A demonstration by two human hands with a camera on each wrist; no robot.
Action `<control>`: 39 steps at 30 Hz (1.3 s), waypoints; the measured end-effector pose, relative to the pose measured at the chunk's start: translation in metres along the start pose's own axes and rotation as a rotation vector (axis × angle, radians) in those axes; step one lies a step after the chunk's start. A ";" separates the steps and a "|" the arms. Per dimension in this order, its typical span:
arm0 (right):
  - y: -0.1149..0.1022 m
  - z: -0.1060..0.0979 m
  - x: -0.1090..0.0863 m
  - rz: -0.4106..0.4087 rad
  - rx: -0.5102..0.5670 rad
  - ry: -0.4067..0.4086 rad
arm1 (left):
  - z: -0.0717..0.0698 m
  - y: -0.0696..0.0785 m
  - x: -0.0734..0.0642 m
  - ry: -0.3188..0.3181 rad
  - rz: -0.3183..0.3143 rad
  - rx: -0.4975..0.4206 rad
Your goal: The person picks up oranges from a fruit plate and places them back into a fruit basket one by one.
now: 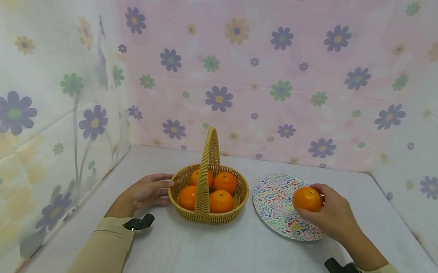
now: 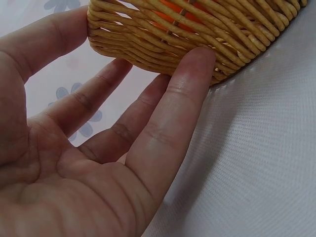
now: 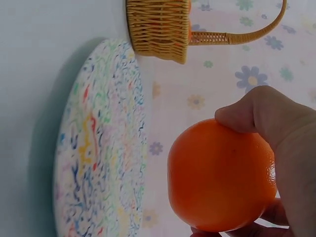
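Observation:
A wicker basket [image 1: 205, 217] with a tall arched handle holds several oranges [image 1: 225, 182]. My left hand [image 1: 150, 193] is at the basket's left side, its nearly straight fingertips touching the woven wall, as the left wrist view shows close up. My right hand [image 1: 333, 213] grips one orange [image 1: 307, 199] between thumb and fingers. That orange [image 3: 221, 175] is held up above a round plate [image 1: 276, 200] covered in multicoloured squiggles. In the right wrist view a gap shows between the fruit and the plate [image 3: 101, 143].
Both the basket and the plate stand on a white-covered table [image 1: 206, 259], the plate to the basket's right. Flower-patterned cloth [image 1: 250, 68] hangs behind the table and along both sides. A dark wrist mount [image 1: 343, 270] projects from each sleeve.

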State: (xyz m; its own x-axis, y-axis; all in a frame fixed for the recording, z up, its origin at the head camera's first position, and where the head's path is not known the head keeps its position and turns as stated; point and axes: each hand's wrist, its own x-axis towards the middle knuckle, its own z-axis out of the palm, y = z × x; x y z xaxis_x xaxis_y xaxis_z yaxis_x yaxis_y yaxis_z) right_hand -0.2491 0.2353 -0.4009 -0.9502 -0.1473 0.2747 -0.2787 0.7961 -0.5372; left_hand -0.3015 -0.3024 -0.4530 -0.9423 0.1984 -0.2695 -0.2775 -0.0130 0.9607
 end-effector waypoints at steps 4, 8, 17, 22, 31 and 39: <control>-0.008 0.001 0.006 -0.024 0.011 0.012 | 0.000 0.000 0.000 0.008 -0.002 0.007; -0.017 0.002 0.011 -0.049 0.026 0.024 | -0.001 0.000 0.000 0.008 -0.004 0.013; -0.033 0.006 0.021 -0.097 0.045 0.045 | -0.001 0.001 0.001 0.001 0.001 0.007; -0.042 0.005 0.027 -0.107 0.059 0.063 | 0.000 0.002 0.002 0.010 -0.007 0.000; -0.062 -0.003 0.038 -0.127 0.106 0.109 | 0.000 0.001 0.001 0.005 -0.008 0.008; -0.077 0.000 0.047 -0.148 0.138 0.133 | -0.001 0.003 -0.001 -0.015 -0.003 0.011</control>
State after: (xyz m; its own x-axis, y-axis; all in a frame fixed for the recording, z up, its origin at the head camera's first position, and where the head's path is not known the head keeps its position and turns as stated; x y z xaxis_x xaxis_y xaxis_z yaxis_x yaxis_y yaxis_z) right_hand -0.2723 0.1676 -0.3465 -0.8735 -0.1704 0.4560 -0.4384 0.6824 -0.5849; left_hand -0.3011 -0.3035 -0.4501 -0.9386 0.2132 -0.2712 -0.2781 -0.0020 0.9606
